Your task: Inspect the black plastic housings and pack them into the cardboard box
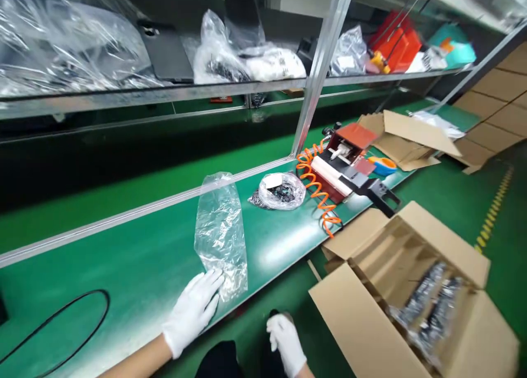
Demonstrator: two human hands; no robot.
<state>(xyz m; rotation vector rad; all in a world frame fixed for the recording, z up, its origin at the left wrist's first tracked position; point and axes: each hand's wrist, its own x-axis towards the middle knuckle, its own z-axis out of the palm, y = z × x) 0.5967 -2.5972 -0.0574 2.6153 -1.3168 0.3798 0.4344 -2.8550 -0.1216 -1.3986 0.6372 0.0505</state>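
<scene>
My left hand (193,309), in a white glove, lies with fingers stretched out at the near end of a clear plastic bag (220,230). The bag is flat, crinkled and see-through, and lies lengthwise across the green bench (152,252). My right hand (286,342), also gloved in white, hangs below the bench edge, near my legs. Its fingers are curled in, and I see nothing held in them. Further along the bench sits a round clear bag (284,191) of small black parts, with a white label on top.
A red machine (354,136) with a coiled orange hose (315,186) stands on the bench to the right. On the floor is an open carton (457,241) holding wrapped dark items. A black cable (105,312) loops at left. Overhead, a shelf (263,86) carries plastic-wrapped goods.
</scene>
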